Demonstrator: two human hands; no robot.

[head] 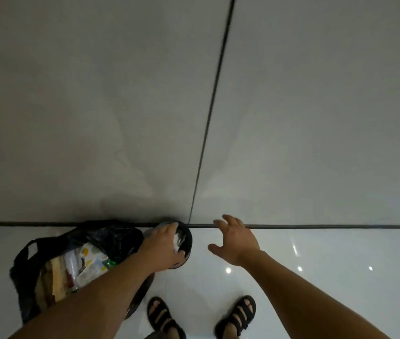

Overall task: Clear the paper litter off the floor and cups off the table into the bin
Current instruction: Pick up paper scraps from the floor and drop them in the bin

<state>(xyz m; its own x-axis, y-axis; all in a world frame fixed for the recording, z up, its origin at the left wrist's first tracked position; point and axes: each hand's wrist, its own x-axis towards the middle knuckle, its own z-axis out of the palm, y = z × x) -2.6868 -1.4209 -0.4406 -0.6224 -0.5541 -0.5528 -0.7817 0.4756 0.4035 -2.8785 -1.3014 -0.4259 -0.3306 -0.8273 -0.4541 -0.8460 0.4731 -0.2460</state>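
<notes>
sandals [161,314] at the bottom edge on a glossy floor [328,260]. bin [35,255] with a black bag, stuffed with wrappers [84,263], sits lower left under the left forearm. left hand [162,248] grips a black-rimmed cup [186,237], tipped with its mouth to the right, just right of the bag mouth. right hand [235,243] is empty with fingers spread, beside the cup and apart from it. the bin lies left of the cup, left hand nearer.
</notes>
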